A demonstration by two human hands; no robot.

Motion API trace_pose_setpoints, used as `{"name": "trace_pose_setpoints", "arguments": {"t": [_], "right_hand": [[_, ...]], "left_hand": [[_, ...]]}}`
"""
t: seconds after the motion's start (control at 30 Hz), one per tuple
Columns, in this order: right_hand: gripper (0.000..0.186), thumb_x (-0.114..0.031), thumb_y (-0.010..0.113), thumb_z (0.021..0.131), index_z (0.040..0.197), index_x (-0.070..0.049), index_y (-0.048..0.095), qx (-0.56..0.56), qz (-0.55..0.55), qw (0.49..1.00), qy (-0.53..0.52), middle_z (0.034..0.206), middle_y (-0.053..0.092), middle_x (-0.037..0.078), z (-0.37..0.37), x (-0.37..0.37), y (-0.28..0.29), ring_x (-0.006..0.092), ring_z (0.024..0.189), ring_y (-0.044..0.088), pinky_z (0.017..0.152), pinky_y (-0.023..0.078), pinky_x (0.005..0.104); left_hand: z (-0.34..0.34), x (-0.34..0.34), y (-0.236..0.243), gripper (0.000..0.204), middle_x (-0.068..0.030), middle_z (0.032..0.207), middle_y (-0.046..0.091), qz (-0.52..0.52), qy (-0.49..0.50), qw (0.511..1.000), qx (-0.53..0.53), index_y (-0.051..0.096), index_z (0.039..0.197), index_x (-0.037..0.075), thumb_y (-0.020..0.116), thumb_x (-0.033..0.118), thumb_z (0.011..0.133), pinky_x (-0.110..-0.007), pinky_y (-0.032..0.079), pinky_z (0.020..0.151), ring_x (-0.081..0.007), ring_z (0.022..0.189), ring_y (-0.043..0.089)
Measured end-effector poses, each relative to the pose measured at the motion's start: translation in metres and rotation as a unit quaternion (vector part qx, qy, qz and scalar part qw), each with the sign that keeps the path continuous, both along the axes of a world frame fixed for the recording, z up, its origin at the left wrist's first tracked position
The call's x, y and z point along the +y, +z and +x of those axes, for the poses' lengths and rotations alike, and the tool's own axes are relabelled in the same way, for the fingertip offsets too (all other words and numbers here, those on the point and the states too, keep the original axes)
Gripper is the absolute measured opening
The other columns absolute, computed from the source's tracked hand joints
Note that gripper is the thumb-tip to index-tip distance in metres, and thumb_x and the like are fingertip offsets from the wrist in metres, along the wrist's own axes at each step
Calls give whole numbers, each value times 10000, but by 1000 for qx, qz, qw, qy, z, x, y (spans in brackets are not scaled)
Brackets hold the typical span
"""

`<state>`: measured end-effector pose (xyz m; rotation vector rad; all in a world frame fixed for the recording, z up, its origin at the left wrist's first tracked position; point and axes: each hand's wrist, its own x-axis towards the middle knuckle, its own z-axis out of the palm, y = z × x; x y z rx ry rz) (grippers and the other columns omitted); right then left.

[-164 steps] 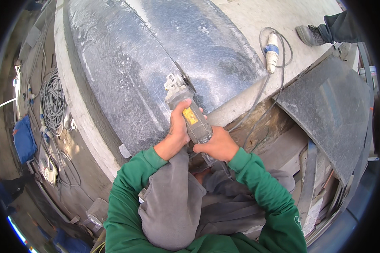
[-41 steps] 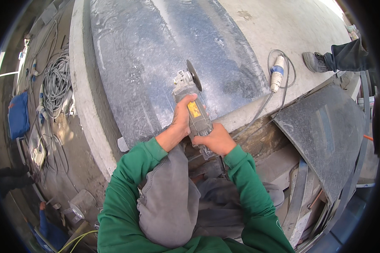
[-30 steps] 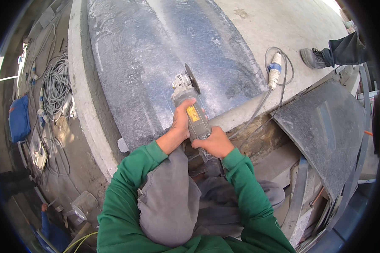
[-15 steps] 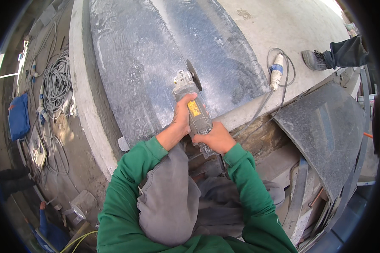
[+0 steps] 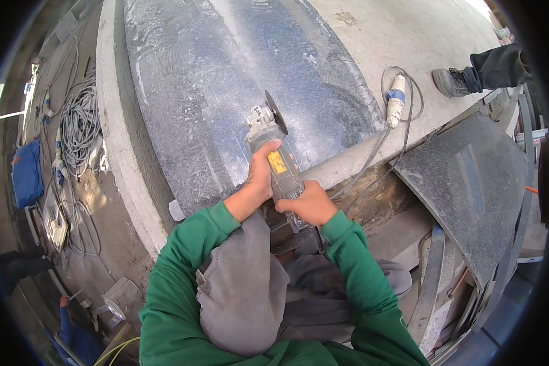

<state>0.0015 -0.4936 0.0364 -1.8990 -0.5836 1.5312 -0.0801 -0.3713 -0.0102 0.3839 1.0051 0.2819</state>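
Both my hands are closed round an angle grinder [image 5: 279,163], a dusty grey body with a yellow label and a metal gear head. My left hand [image 5: 260,172] wraps the front of the body from the left, thumb on top. Behind it, my right hand [image 5: 312,204] grips the rear end. The grinder's thin dark disc [image 5: 276,112] stands on edge at the right of the head, over a large dusty blue-grey stone slab [image 5: 189,97]. Whether the disc touches the slab I cannot tell. A pale dusty streak runs along the slab away from the disc.
A white-and-blue cable connector [image 5: 396,102] with grey cable lies right of the slab, near another person's shoe [image 5: 449,83]. A dark stone panel [image 5: 463,177] leans at the right. Coiled cable [image 5: 79,125] and a blue cloth [image 5: 27,174] lie left of the concrete ledge [image 5: 122,122].
The grinder and both hands shift only slightly within the picture. The dark line on the slab ahead of the disc now looks paler and blurred with dust.
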Motion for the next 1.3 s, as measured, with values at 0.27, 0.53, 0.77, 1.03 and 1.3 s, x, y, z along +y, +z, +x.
{"name": "trace_pose_setpoints", "arguments": {"t": [0.27,0.53,0.77,1.03,1.3], "right_hand": [[402,-263,780,648,913,32,711,30,-12,999,0,841,709,133,16,34,0,214,790,674,737,524,329],[402,-267,778,642,918,18,707,-4,-23,1000,-4,853,713,134,-5,-14,3,234,823,688,756,526,340],[408,-271,769,642,934,8,708,-20,-9,1000,-3,848,712,151,-9,-24,10,258,804,689,755,530,360],[409,-284,784,638,906,18,714,-1,11,1000,-3,819,708,129,1,7,-3,219,784,680,729,527,346],[442,-287,790,628,906,45,702,17,-3,1000,-16,843,705,144,2,7,-4,227,786,681,728,529,342]], "left_hand": [[13,32,-2,453,-150,876,625,7,0,1000,1,534,1053,20,624,397,819,-430,574,648,-293,721,659],[-7,-12,6,528,-164,905,620,-10,-6,1000,11,482,1128,19,662,397,806,-440,577,657,-306,734,660],[-10,-23,3,442,-157,874,623,-25,-6,1000,6,515,1064,32,658,367,814,-423,563,649,-296,715,658],[2,7,-2,445,-137,874,621,2,-2,1000,1,538,1031,28,618,410,817,-424,564,648,-290,718,658],[2,7,0,457,-145,878,618,-8,6,1000,-2,512,1070,21,631,383,818,-437,569,654,-300,730,659]]}}
